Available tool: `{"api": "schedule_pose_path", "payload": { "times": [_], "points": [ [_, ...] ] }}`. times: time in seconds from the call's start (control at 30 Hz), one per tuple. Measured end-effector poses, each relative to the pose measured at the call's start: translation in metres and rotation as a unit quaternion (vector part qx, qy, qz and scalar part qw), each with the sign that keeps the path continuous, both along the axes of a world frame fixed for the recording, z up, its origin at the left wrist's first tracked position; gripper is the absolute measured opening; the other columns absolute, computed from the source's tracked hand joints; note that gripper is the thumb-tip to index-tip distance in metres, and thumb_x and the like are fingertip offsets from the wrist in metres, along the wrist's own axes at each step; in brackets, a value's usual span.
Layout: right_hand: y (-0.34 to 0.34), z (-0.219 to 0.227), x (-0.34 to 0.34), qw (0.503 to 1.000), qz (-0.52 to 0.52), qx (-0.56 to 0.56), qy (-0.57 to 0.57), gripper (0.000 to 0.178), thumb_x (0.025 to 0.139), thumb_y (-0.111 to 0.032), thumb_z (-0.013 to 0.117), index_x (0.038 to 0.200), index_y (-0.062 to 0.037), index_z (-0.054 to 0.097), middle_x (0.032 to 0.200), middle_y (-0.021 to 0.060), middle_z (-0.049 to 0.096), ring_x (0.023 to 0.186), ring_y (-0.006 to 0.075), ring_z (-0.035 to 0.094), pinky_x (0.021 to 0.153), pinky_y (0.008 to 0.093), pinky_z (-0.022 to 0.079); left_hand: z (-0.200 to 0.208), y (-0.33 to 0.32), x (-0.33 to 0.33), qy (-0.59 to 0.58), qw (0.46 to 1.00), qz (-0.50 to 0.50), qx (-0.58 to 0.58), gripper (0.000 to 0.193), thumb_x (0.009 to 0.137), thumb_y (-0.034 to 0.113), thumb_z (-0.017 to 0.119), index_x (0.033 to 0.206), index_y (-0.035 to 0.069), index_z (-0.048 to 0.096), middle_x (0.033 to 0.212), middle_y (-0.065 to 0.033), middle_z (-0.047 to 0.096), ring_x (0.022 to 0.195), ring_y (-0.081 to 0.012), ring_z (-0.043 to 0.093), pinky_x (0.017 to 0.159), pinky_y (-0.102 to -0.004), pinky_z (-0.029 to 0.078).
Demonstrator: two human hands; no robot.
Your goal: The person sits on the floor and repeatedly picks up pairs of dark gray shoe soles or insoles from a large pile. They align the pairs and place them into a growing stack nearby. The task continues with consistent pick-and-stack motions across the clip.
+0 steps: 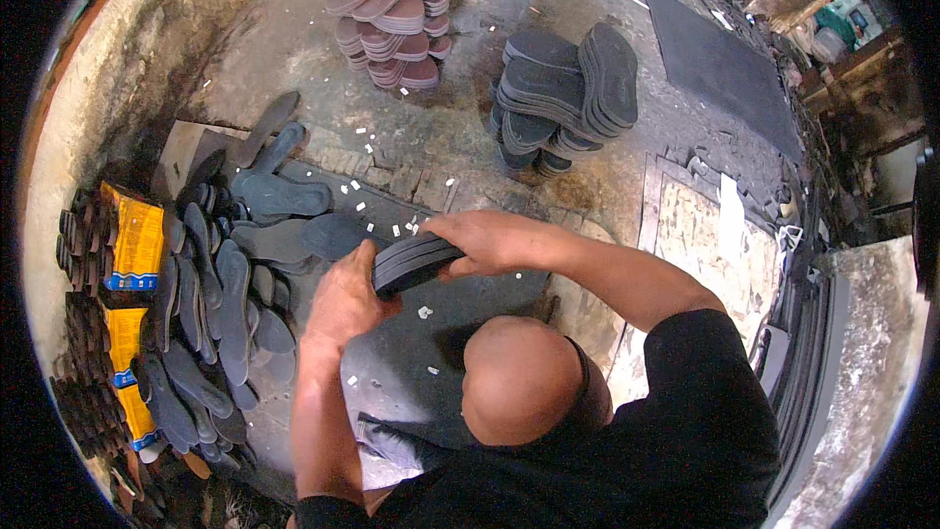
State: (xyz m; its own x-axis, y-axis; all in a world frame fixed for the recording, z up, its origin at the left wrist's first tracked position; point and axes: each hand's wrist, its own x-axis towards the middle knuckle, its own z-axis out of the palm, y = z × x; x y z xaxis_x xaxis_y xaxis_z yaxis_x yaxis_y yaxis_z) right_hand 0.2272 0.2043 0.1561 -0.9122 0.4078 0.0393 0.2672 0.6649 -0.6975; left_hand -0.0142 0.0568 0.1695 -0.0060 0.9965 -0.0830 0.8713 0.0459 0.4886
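A short stack of black shoe soles is held up between both my hands, its layered edges showing. My left hand grips the near left end, fingers partly hidden behind it. At the far right end, my right hand pinches the stack with thumb and fingers. Beneath and to the left, loose dark soles lie spread on the floor. One dark sole lies just beyond my left hand. Small white scraps are scattered near the held stack.
Farther off stand a pile of brownish soles and a pile of dark grey soles. Yellow packages and more stacked soles line the left wall. A dark sheet lies at the far right; a pale board is nearer.
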Motion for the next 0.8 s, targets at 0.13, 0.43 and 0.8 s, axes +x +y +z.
{"api": "schedule_pose_path", "payload": {
  "times": [0.13,0.43,0.8],
  "points": [
    [-0.002,0.034,-0.009,0.981,-0.113,-0.125,-0.094,0.071,0.088,-0.036,0.081,0.143,-0.0008,0.052,0.13,0.0233,0.067,0.114,0.0455,0.066,0.098,0.049,0.054,0.065,0.004,-0.015,0.137,0.973,0.046,0.182,0.099,0.063,0.016,0.095,0.148,0.007,0.043,0.149,-0.021,0.049,0.142,-0.0372,0.045,0.119,-0.0469,0.034],
    [0.098,-0.005,0.033,0.561,-0.515,-0.446,0.471,0.045,0.095,-0.027,0.078,0.129,-0.0024,0.062,0.119,0.0073,0.066,0.104,0.0217,0.065,0.084,0.0388,0.062,-0.001,-0.03,-0.01,-0.154,0.915,0.294,0.229,0.095,0.081,0.011,0.088,0.157,0.01,0.032,0.146,-0.0187,0.054,0.138,-0.033,0.051,0.115,-0.0502,0.039],
    [0.105,-0.035,0.053,0.482,-0.452,-0.587,0.468,0.095,0.086,-0.054,0.082,0.142,0.0108,0.041,0.148,0.0225,0.047,0.128,0.0308,0.056,0.11,0.0449,0.053,-0.08,-0.061,-0.032,-0.146,0.928,0.337,0.066,0.077,0.086,0.03,0.085,0.149,0.007,0.047,0.136,-0.0234,0.064,0.123,-0.035,0.064,0.105,-0.0441,0.05]
  ]
}}
